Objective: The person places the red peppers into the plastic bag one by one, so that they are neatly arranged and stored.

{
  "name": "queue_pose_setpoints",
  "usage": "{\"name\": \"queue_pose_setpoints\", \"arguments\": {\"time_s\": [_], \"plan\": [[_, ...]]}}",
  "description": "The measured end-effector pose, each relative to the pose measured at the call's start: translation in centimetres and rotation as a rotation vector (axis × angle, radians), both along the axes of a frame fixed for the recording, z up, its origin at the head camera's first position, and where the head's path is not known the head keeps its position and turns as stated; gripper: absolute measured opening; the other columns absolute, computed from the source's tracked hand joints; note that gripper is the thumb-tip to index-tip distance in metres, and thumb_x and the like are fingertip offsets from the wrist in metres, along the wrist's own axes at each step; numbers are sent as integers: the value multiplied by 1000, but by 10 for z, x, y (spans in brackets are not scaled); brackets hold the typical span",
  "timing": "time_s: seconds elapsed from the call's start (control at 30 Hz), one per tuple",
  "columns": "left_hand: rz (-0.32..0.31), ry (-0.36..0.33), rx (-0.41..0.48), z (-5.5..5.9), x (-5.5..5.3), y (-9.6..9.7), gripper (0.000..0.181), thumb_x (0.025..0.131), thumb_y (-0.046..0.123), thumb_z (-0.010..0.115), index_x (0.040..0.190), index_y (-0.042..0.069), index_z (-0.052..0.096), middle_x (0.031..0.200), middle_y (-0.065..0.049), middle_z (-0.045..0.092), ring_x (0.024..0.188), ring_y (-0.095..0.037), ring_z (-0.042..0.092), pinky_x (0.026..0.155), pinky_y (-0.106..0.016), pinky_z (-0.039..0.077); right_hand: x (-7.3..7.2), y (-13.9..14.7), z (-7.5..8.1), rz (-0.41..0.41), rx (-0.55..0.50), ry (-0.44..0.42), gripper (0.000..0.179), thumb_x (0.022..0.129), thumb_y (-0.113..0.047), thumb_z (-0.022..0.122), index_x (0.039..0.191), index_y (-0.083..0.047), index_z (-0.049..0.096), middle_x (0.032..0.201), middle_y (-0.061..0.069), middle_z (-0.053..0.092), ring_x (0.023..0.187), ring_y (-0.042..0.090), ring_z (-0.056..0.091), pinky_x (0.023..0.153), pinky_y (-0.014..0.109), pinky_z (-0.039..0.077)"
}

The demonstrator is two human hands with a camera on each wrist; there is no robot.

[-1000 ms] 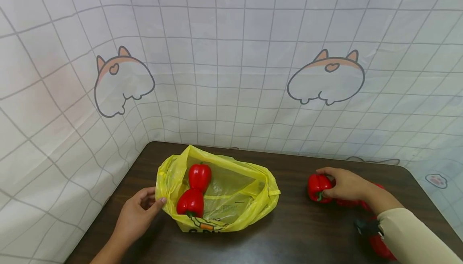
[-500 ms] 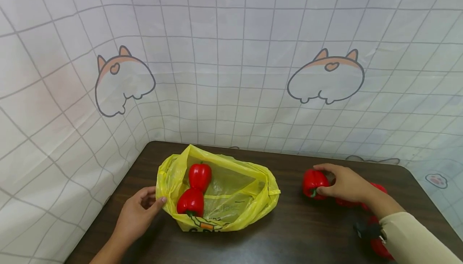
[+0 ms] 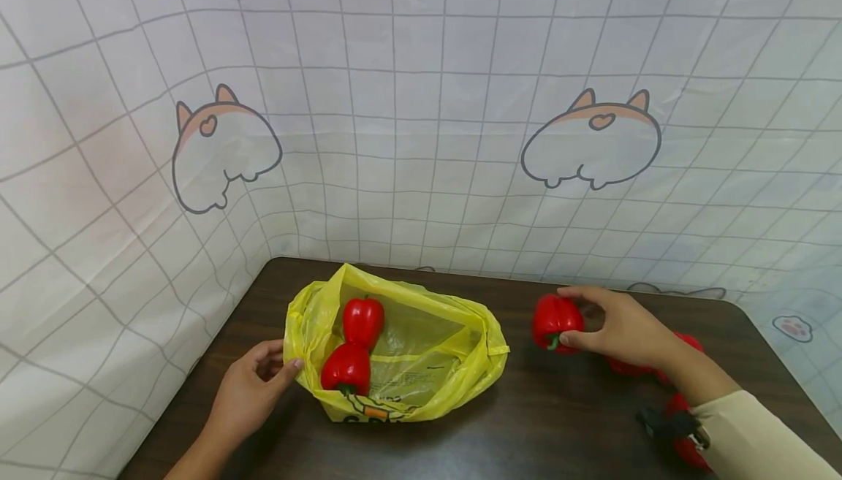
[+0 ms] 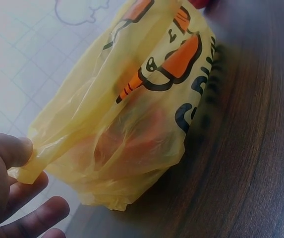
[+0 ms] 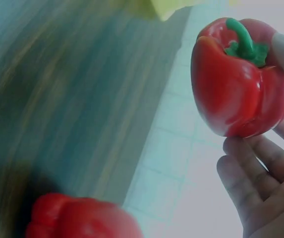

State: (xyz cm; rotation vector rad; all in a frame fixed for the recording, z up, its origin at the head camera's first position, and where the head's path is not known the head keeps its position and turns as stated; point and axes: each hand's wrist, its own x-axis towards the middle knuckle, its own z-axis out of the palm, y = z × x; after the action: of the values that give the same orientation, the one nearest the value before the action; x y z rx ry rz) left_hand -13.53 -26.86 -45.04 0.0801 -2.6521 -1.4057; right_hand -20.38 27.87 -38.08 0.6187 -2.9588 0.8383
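R. hand (image 3: 621, 328) is gripping red pepper (image 3: 555, 319) btwn thumb & fingers, right of yellow bag (image 3: 479, 370); L. hand (image 3: 252, 389) is pinching its rim. Glossy pepper is prob. needing firm hold, steady rim.

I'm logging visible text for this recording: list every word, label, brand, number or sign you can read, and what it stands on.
"C" or "G", then "D": bold dark letters on the front of the yellow plastic bag; the rest too slanted to read.
Fine print and larger dark marks inside the bag: too small or blurred to read.
Glossy red bell peppers, white grid-patterned wall sheet: no readable text.
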Motion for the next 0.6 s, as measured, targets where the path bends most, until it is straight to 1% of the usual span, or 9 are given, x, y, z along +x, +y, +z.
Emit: {"name": "queue_pose_setpoints", "arguments": {"time_s": [0.13, 0.27, 0.4, 0.5, 0.6], "plan": [[6, -14, 0, -1, 0, 0, 51, 94, 36, 77, 130, 2, 64, 105, -6, 74, 90, -18, 68, 73, -26, 54, 2, -8, 6, 6, -9, 25, 78, 83, -60, 80, 143, -16, 58, 119, 0, 69, 106, 21, 66, 86, 49, 53], [8, -27, 0, -1, 1, 0, 51, 94, 37, 77, 130, 2, 64, 106, -6, 74, 91, -18, 69, 73, -26, 54, 6, -19, 14, 12, -42, 38, 76, 82, -59, 81, 142, -18, 59, 118, -1, 70, 105, 21, 66, 84, 47, 54], [4, -25, -1, 0, 1, -1, 51, 95, 37, 77, 130, 3, 64, 105, -6, 74, 91, -18, 69, 73, -26, 54, 9, -29, 21, 22, -71, 63, 75, 81, -59, 82, 141, -18, 60, 116, -4, 70, 104, 19, 66, 83, 45, 55], [2, -19, -2, 0, 1, -1, 50, 95, 37, 77, 130, 2, 64, 105, -6, 74, 91, -18, 69, 73, -27, 54, 10, -38, 26, 40, -93, 81, 74, 80, -56, 84, 140, -18, 60, 116, -5, 70, 103, 17, 66, 83, 45, 55], [2, -16, -3, 0, 0, -1, 50, 95, 37, 77, 130, 2, 65, 105, -6, 74, 90, -18, 68, 72, -27, 54, 11, -47, 30, 66, -116, 102, 73, 80, -51, 86, 140, -16, 60, 117, -4, 70, 102, 18, 67, 83, 45, 56]]}}
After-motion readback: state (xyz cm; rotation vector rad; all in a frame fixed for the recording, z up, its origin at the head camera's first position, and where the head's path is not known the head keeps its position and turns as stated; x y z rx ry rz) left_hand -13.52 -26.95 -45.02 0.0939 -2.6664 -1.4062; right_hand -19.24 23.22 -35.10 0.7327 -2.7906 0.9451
